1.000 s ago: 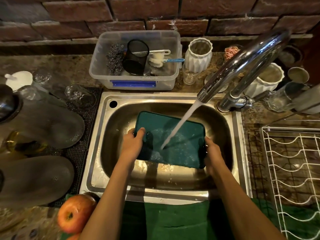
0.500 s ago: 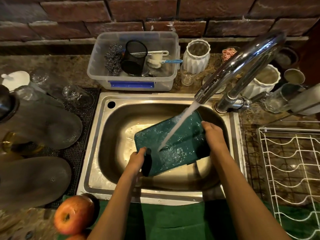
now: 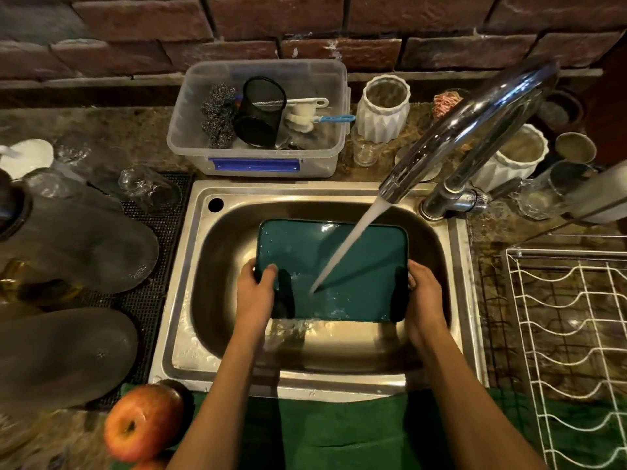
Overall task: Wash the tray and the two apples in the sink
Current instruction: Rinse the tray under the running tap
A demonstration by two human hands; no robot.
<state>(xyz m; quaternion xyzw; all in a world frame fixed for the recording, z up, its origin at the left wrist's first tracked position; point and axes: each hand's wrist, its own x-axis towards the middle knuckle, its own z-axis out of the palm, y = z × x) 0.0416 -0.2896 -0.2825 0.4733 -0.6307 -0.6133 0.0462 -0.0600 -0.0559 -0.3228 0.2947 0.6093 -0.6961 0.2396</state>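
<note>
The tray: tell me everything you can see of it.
The tray is a dark teal rectangle with rounded corners and a low raised rim, smooth and glossy, likely plastic. It is held inside the sink, inner face up and square to the basin. The left hand grips its left edge, the right hand its right edge. The water stream strikes it near the middle, and water runs off its near edge.

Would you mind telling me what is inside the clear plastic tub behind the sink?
The tub holds steel scourers, a black mesh cup and white brushes. Whatever lies beneath them is hidden.
</note>
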